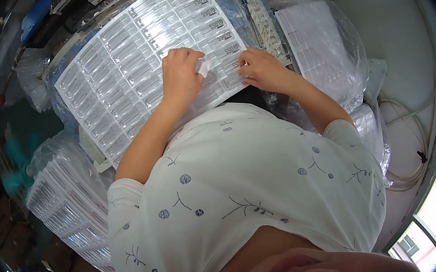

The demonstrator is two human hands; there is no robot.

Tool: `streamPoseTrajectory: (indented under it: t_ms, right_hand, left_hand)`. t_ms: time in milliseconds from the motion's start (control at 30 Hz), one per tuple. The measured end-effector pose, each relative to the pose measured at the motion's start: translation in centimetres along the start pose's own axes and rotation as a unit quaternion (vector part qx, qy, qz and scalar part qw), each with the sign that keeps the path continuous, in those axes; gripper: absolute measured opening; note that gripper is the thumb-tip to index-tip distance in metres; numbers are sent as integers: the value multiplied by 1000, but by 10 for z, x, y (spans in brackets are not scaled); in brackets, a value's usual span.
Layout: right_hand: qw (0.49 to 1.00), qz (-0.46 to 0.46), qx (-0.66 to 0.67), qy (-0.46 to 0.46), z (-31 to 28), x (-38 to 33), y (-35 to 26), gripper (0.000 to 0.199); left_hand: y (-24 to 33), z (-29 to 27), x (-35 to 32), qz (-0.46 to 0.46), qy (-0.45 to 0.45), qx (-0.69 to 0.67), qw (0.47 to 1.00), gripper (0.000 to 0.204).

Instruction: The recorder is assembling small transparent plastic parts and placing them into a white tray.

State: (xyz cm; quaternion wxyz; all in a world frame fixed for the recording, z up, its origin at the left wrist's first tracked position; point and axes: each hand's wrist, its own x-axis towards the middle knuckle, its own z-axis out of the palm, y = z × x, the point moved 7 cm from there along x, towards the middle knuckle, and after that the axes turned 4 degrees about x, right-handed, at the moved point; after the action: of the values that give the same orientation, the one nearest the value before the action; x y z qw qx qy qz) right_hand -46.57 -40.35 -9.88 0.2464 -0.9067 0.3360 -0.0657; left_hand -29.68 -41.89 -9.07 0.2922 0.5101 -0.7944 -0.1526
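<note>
- The person is leaning over a large clear plastic blister sheet (134, 65) with rows of moulded pockets, which is lying across the work surface in front of them and filling most of the upper middle of the view.
- The left hand (181, 73) is resting on the near edge of the sheet with its fingers curled together, and it is pinching a small white piece (202, 67) between thumb and fingers (what the piece is, I cannot tell; it is too small).
- The right hand (261, 69) is pressing down on the sheet's near right corner, fingers bent and close together, fingertips touching the plastic just beside the pockets there.
- Judging by this, the step in hand is working along the sheet's nearest row, one hand steadying while the other is handling the small piece.
- The next move seems to call for keeping the sheet pinned flat, and for fine aim, since the pockets are narrow and closely packed.
- The small white piece is sitting between the two hands, just above the sheet, touching only the left fingers.
- Bagged stacks of similar trays are lying at the left (70, 206) and right (321, 49).
</note>
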Motion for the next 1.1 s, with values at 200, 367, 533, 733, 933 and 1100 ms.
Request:
streamPoseTrajectory:
  t_ms: [200,367,533,733,933,1100]
  right_hand:
    - [964,122,202,126,-38,27,1,27]
    - [944,89,221,228,-29,61,-32,38]
    - [921,28,303,243,-24,75,-55,62]
    - [910,-16,313,271,-27,80,-64,64]
    - [914,-54,280,289,-29,79,-75,67]
    - [907,-71,292,294,-28,79,-75,72]
  left_hand:
    - [-32,-12,-4,-146,-2,-204,968,42]
    - [-31,-9,-6,-177,12,-467,866,42]
    - [-49,-39,-9,-212,88,-515,826,40]
    - [-51,-49,-14,-200,103,-546,807,37]
    - [-47,-53,-11,-162,94,-558,809,36]
    - [-47,-52,-9,-168,82,-566,803,41]
